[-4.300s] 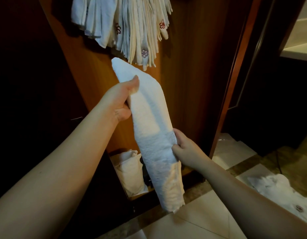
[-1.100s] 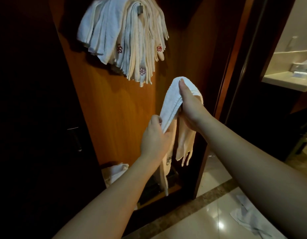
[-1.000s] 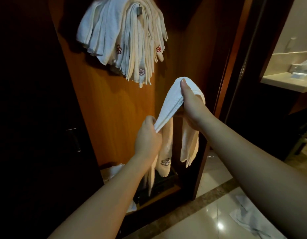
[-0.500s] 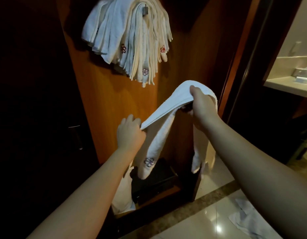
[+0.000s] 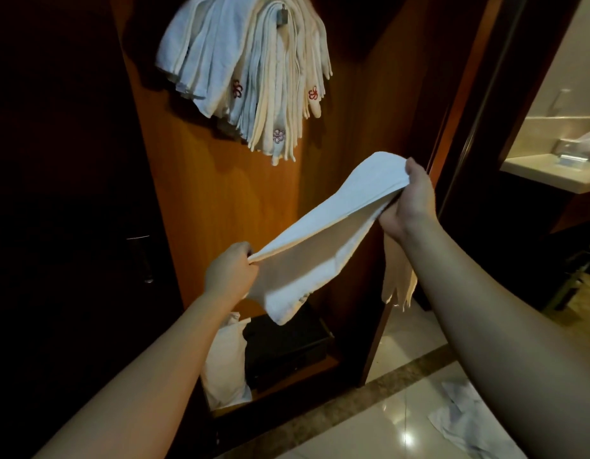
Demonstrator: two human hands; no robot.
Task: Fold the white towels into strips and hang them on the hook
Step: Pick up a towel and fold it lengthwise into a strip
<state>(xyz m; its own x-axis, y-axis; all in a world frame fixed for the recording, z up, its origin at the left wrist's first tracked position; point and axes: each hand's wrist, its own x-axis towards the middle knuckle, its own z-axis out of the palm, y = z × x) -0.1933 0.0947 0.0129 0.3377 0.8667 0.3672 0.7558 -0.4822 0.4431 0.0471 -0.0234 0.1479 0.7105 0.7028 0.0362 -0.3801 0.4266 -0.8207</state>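
- Head view, grip: found left hand (image 5: 232,271) clenched on the lower end of the towel (image 5: 323,233), fingers wrapped round a bunched edge; found right hand (image 5: 406,202) grasping the upper end, thumb on top, fingers beneath.
- Head view, position of towel: held stretched on a slant between the two hands, in front of the wooden panel (image 5: 220,200), below and right of the hook (image 5: 281,17); not touching the hanging towels (image 5: 253,71).
- Head view, fold: noted layers gaping along the near edge and a loose flap sagging from the middle; a free tail hanging below the right hand. Judged likely to spread out of strip shape if either grip eased before the layers were closed.
- Head view, hook: seen almost buried under the bundle already hung, only a small metal end showing. Judged a real risk of missing it, or of draping over the bundle only and sliding off.
- Head view, bundle: judged liable to be knocked down by a push from below during hanging.
- Head view, floor: noted glossy tiles (image 5: 402,422) and a crumpled cloth (image 5: 465,422) lying at lower right; a dropped towel judged likely to land there and be soiled.
- Head view, lighting: dim; exact number of folds not determinable.
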